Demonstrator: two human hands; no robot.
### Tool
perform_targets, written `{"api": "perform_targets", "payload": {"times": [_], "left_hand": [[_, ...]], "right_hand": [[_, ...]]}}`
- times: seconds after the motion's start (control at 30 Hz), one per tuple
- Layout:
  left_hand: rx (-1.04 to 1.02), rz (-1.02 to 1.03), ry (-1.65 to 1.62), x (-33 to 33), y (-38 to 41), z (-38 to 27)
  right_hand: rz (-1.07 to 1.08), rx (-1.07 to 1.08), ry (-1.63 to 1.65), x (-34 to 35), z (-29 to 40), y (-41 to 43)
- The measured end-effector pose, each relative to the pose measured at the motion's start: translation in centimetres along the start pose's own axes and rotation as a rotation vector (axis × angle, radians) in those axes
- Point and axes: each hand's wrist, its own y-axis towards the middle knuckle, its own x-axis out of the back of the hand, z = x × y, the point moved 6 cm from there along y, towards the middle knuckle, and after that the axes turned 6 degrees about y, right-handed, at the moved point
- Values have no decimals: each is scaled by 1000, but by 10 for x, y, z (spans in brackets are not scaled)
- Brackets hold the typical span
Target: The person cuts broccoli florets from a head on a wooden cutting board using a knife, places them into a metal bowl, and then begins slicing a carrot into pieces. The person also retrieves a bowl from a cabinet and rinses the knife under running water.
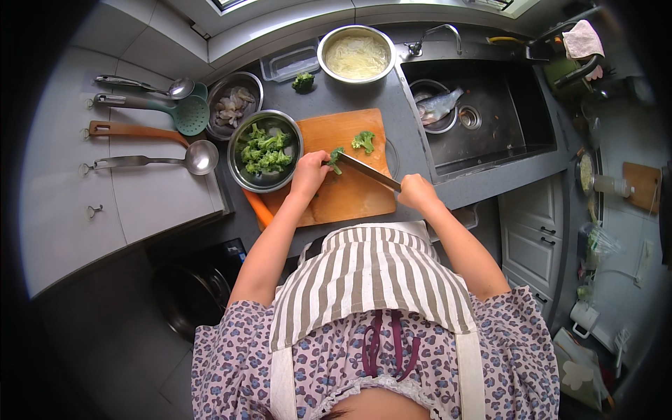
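Observation:
My left hand [312,170] holds a small broccoli floret [336,157] over a wooden cutting board [346,202]. Gripped by its handle in my right hand [417,193], a kitchen knife [370,172] reaches left with its blade tip against that floret. Another broccoli floret [363,142] lies near the board's upper right. Left of the board stands a steel bowl [235,176] of cut broccoli [266,151]. A whole carrot [257,207] lies partly under my left forearm, beside the board's left edge.
Behind stand a bowl of shrimp [231,107], a clear plastic container [289,63], a loose broccoli piece [303,82] and a bowl of pale shreds in liquid [357,56]. A fish [438,106] rests on a bowl in the sink [504,126]. Ladles [201,157] hang at left.

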Motion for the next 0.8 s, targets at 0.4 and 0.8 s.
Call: {"api": "perform_targets", "payload": {"times": [0.4, 0.8], "left_hand": [[-71, 368, 189, -28, 21, -22], [-13, 513, 187, -60, 66, -57]], "right_hand": [[-117, -27, 326, -5, -49, -36], [-314, -70, 519, -1, -100, -78]]}}
